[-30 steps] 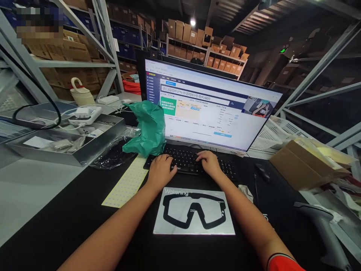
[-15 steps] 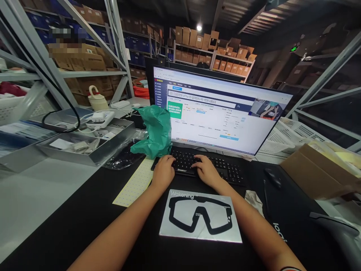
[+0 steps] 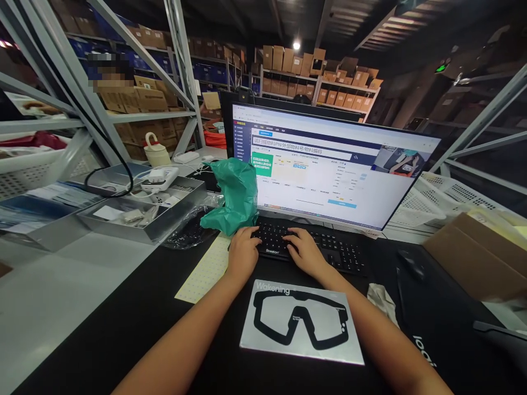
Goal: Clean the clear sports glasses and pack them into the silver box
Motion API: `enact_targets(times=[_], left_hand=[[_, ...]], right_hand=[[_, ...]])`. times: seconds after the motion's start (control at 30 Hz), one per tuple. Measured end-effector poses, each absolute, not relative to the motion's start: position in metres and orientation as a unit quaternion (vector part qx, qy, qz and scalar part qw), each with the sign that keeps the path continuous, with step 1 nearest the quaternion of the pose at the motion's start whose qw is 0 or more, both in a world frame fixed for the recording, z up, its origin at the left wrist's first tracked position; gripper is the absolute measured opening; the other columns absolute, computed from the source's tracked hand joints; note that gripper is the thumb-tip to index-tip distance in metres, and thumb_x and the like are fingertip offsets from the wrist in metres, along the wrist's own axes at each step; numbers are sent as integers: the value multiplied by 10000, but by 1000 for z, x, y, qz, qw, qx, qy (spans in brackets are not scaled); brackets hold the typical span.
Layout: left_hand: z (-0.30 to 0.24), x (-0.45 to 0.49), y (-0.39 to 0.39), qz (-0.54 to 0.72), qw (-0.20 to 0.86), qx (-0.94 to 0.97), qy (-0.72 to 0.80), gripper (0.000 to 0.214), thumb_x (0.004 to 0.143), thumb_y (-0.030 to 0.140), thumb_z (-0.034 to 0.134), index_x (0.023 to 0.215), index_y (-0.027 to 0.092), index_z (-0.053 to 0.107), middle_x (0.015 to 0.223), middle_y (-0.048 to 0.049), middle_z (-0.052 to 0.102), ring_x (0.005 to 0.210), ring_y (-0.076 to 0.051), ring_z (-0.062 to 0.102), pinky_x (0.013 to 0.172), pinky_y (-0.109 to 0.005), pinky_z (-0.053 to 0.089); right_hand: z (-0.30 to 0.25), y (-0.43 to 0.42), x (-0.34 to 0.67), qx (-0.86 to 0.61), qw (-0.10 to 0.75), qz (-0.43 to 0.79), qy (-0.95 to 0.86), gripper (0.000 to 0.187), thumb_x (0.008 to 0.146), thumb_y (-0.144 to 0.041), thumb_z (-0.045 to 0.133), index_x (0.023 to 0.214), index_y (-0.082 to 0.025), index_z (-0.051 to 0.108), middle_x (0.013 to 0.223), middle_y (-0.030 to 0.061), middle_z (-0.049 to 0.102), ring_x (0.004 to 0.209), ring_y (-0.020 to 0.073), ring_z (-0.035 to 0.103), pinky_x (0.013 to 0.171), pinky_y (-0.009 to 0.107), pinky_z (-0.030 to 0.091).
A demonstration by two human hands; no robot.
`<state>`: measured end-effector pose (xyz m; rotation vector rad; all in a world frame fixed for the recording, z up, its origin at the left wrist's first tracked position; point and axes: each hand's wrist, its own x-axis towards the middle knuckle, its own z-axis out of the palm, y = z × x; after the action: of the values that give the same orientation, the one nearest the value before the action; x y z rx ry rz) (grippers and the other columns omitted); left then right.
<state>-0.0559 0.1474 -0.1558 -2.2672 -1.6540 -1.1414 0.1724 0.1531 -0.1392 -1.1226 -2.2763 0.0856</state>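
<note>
Black keyboard (image 3: 329, 249) sits at the foot of the monitor (image 3: 329, 170), square to the person, so both hands reach the keys with the wrists low. The left hand (image 3: 242, 253) and right hand (image 3: 303, 251) rest on its left half, open, fingers curved onto the keys, gripping nothing. A silver pouch (image 3: 302, 329) printed with a goggle outline lies flat on the tabletop (image 3: 102, 329) between the forearms, just clear of the keyboard, probably parked within reach. A green plastic bag (image 3: 234, 195) slumps against the monitor and covers the keyboard's left end. The screen text is too small to read. The mouse (image 3: 409, 263) blends into the dark mat, and the cardboard box (image 3: 473, 263) is cut off at the right edge.
</note>
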Motion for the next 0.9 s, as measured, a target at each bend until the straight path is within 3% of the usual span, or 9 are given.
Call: enact_targets(times=[0.2, 0.33, 0.4, 0.57, 0.63, 0.77, 0.9], left_hand=[[-154, -51, 146, -373, 68, -759, -530, 383, 734, -51, 466, 768, 158, 785, 1218, -120, 701, 1177, -311, 585, 1012, -489, 518], [-150, -50, 143, -394, 74, -750, -526, 357, 804, -14, 470, 909, 145, 772, 1176, -118, 707, 1146, -280, 595, 1015, -443, 523], [-150, -50, 143, -400, 72, -746, -528, 336, 814, -3, 473, 904, 148, 759, 1115, -110, 718, 1103, -276, 609, 993, -441, 534], [-153, -49, 144, -398, 58, -743, -535, 327, 792, -12, 472, 912, 151, 729, 1066, -100, 718, 1070, -275, 614, 973, -442, 544], [-154, -49, 145, -394, 54, -743, -539, 324, 796, -5, 472, 943, 144, 720, 1082, -107, 710, 1087, -280, 604, 989, -450, 536], [-157, -47, 145, -381, 47, -746, -544, 307, 839, 42, 481, 1029, 133, 704, 1141, -129, 683, 1126, -301, 589, 1004, -481, 526], [-159, -45, 146, -364, 38, -768, -525, 293, 857, 81, 512, 1069, 155, 700, 1221, -132, 644, 1179, -296, 577, 1025, -463, 520]], right_hand=[[-136, 151, 164, -398, 239, 17, -886, 334, 951, -236, 573, 1272, -211, 662, 1412, 144, 531, 1328, 291, 471, 1110, 511, 413], [-134, 151, 160, -380, 187, -5, -906, 316, 957, -380, 601, 1237, -278, 707, 1509, 111, 461, 1438, 348, 335, 1173, 573, 299], [-133, 152, 159, -389, 188, 3, -902, 338, 958, -402, 597, 1244, -255, 703, 1473, 113, 512, 1437, 360, 332, 1191, 589, 254], [-133, 154, 159, -434, 256, 58, -862, 474, 1017, -248, 412, 1483, -168, 436, 1204, 107, 697, 1315, 274, 478, 1163, 551, 332], [-134, 154, 160, -432, 258, 43, -863, 513, 990, -216, 433, 1500, -168, 399, 1307, 123, 643, 1356, 266, 442, 1166, 540, 336], [-137, 155, 161, -423, 223, -26, -878, 642, 889, -266, 636, 1489, -171, 430, 1538, 151, 425, 1464, 311, 304, 1224, 557, 223], [-136, 157, 157, -427, 194, -46, -882, 535, 944, -461, 597, 1441, -274, 525, 1548, 135, 402, 1483, 339, 267, 1214, 576, 211]])
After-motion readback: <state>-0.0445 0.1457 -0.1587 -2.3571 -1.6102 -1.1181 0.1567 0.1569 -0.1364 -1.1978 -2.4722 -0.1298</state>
